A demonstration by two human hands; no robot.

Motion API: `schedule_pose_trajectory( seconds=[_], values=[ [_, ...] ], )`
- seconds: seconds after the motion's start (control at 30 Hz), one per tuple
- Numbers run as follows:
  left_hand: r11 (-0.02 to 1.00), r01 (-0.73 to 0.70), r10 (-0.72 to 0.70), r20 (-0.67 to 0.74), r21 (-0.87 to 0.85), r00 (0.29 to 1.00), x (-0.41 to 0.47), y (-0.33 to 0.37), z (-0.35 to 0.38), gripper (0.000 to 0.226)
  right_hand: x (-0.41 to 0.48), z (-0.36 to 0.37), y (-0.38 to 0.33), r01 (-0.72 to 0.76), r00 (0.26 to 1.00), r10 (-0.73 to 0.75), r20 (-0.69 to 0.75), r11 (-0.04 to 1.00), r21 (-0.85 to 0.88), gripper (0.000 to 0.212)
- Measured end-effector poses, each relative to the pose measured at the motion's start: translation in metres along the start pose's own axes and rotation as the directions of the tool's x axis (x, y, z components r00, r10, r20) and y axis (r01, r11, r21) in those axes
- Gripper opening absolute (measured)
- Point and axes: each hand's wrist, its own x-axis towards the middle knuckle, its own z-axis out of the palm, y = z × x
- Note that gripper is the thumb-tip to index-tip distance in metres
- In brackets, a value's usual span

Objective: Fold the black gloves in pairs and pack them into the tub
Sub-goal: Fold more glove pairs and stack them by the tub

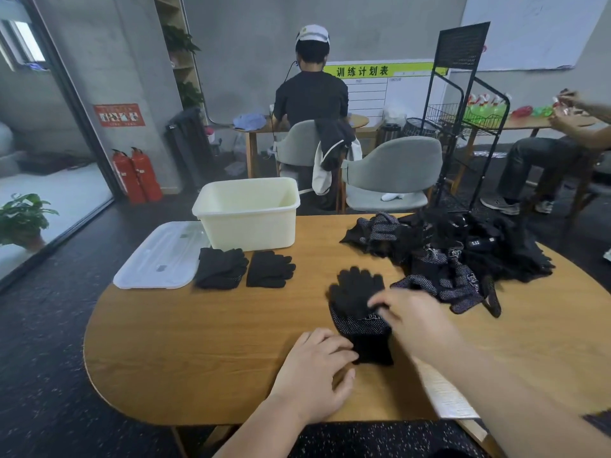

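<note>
**Two hands on one set of black gloves; tub at the table's far edge**

1. Left hand [317, 368]: nearest item. It lies palm down on the table [205, 342] with fingers extended, the fingertips touching the cuff end of the near gloves [358, 305]. It grips nothing.
2. Paper sheet [443, 388]: flat at the near right edge of the table, partly covered by the right forearm.
3. Right hand [410, 312]: motion-blurred, reaching in from the right, with its fingers over the middle of the near gloves. Whether it pinches the fabric or only rests on it cannot be told.
4. Near gloves: black, lying on the table, cuff towards the person and fingers pointing away. A white-dotted surface shows at mid-length. They appear to be stacked one on another.
5. Folded pairs, two: left pair [221, 267] and right pair [269, 268], side by side but not touching, just in front of the tub.
6. Lid [158, 259]: translucent white, flat on the table beside the left pair.
7. Loose glove pile [456, 256]: an unsorted heap, black and dotted, on the right half of the table.
8. Tub [248, 233]: cream plastic, upright and uncovered at the far edge. Nothing is visible in the part of its interior that shows.
9. Grey chairs, two [393, 170]: beyond the table. A person [310, 94] is seated facing away.
10. Fire extinguishers, two [137, 175]: red, on the floor at far left.
</note>
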Motion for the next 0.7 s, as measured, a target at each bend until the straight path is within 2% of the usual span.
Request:
schedule_pose_trajectory(
  seconds=[0.07, 0.17, 0.23, 0.3, 0.4, 0.47, 0.57, 0.7],
  values=[
    [1.0, -0.001, 0.001, 0.006, 0.004, 1.0, 0.0, 0.0, -0.001, 0.041, -0.023, 0.027, 0.01, 0.027, 0.991, -0.018, 0.133, 0.998, -0.062, 0.023],
    [1.0, -0.003, 0.003, 0.013, 0.009, 1.0, 0.001, 0.001, -0.002, 0.042, -0.035, 0.045, 0.017, 0.082, 0.992, -0.068, 0.107, 0.988, -0.131, 0.022],
    [1.0, -0.005, 0.005, 0.017, 0.011, 1.0, 0.0, 0.002, -0.003, 0.042, -0.034, 0.045, 0.014, 0.057, 0.998, -0.056, 0.007, 0.99, -0.126, 0.02],
    [1.0, -0.002, 0.002, 0.014, 0.004, 1.0, -0.001, 0.003, -0.003, 0.041, -0.035, 0.039, 0.003, 0.042, 0.986, -0.059, -0.153, 0.992, -0.116, 0.018],
    [1.0, 0.005, -0.006, 0.028, 0.007, 1.0, 0.0, 0.004, -0.005, 0.043, -0.044, 0.034, -0.014, 0.1, 0.954, -0.145, -0.261, 0.979, -0.176, 0.017],
    [1.0, 0.011, -0.011, 0.039, 0.009, 0.999, 0.0, 0.005, -0.006, 0.044, -0.055, 0.042, -0.016, 0.139, 0.956, -0.19, -0.224, 0.964, -0.227, 0.026],
    [1.0, 0.017, -0.017, 0.053, -0.001, 0.998, 0.001, 0.005, -0.008, 0.045, -0.068, 0.058, -0.011, 0.127, 0.981, -0.156, -0.111, 0.964, -0.235, 0.044],
    [1.0, 0.011, -0.01, 0.019, -0.018, 1.0, 0.0, 0.003, -0.005, 0.04, -0.073, 0.059, -0.011, 0.099, 0.987, -0.123, -0.102, 0.971, -0.219, 0.048]
  ],
)
